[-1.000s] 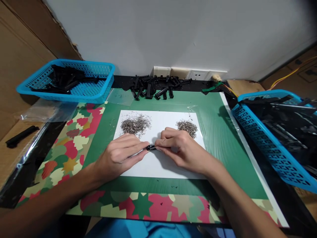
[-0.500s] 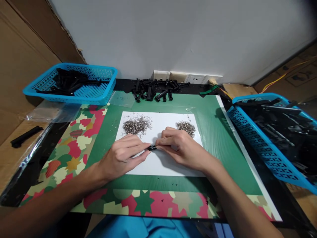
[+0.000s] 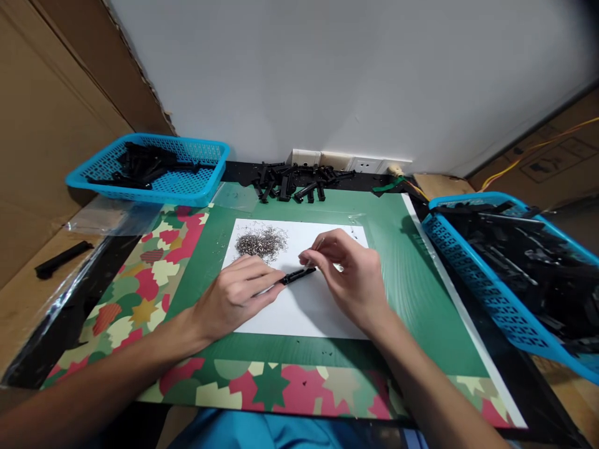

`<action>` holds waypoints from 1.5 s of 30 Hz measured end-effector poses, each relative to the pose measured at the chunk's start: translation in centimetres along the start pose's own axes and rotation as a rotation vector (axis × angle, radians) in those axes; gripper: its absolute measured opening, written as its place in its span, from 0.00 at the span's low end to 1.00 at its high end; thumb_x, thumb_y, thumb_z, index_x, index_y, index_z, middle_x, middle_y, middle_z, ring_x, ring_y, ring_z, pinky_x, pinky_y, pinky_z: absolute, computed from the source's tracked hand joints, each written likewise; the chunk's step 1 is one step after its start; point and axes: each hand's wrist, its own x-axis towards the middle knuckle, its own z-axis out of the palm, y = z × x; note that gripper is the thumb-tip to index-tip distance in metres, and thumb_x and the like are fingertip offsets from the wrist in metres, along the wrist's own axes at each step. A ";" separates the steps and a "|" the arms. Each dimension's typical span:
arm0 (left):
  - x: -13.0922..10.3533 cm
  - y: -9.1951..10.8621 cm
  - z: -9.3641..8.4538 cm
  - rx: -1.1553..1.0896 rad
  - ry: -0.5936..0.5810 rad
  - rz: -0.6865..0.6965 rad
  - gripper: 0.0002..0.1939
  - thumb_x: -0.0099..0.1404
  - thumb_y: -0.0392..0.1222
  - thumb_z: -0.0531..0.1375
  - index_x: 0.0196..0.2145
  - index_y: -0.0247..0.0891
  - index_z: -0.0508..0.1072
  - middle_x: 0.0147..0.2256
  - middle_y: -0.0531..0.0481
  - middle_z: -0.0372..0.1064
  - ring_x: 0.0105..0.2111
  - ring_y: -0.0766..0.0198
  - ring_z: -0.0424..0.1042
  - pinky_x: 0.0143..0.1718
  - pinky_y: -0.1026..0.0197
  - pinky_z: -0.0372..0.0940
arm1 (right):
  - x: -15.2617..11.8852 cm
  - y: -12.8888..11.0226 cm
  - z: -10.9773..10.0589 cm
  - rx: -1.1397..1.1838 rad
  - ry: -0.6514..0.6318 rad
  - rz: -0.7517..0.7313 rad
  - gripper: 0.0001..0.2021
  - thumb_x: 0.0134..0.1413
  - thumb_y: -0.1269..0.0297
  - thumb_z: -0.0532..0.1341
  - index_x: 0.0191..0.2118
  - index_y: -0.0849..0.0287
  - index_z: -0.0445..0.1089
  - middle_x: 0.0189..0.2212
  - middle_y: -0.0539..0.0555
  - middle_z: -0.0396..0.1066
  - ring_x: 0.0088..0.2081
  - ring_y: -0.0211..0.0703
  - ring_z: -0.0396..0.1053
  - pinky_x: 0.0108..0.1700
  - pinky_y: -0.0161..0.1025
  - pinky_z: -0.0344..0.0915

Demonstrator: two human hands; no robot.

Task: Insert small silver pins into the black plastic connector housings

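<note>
My left hand (image 3: 246,288) pinches one end of a slim black plastic part (image 3: 299,275) over a white sheet (image 3: 285,318). The part points up and to the right, its other end free. Just above that free end is my right hand (image 3: 349,268), thumb and fingertips pressed together; what they hold, if anything, is too small to make out. A pile of small metal pieces (image 3: 259,242) lies on the sheet beyond my left hand. My right hand mostly hides a second pile.
Blue baskets of black parts stand at the back left (image 3: 187,194) and at the right (image 3: 496,299). Loose black parts (image 3: 285,186) lie along the wall below the sockets (image 3: 367,164). One black part (image 3: 63,259) rests on cardboard at the left.
My right hand has let go of the black part, lifted and turned, uncovering more of it. The part is still in my left hand. The view has shifted slightly.
</note>
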 end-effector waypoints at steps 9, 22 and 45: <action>-0.1 -0.1 0.2 -0.005 0.002 0.009 0.09 0.71 0.30 0.64 0.48 0.35 0.78 0.39 0.46 0.81 0.38 0.59 0.78 0.43 0.53 0.72 | -0.5 -0.7 2.7 0.193 -0.003 0.136 0.07 0.68 0.61 0.64 0.39 0.54 0.65 0.30 0.51 0.80 0.31 0.42 0.79 0.37 0.41 0.76; 0.0 0.1 -0.1 -0.008 -0.053 -0.019 0.07 0.74 0.33 0.61 0.37 0.36 0.77 0.35 0.46 0.78 0.35 0.59 0.75 0.40 0.54 0.70 | -1.4 -0.8 3.1 -0.146 -0.004 -0.071 0.06 0.72 0.64 0.60 0.39 0.54 0.68 0.28 0.49 0.73 0.26 0.36 0.69 0.30 0.36 0.71; -0.3 0.8 0.9 -0.147 0.102 -0.060 0.14 0.70 0.34 0.67 0.52 0.39 0.78 0.40 0.47 0.79 0.37 0.57 0.77 0.40 0.54 0.73 | -2.7 -1.4 -1.7 -0.650 -0.381 -0.247 0.05 0.73 0.70 0.58 0.45 0.57 0.70 0.37 0.54 0.74 0.38 0.43 0.67 0.39 0.37 0.61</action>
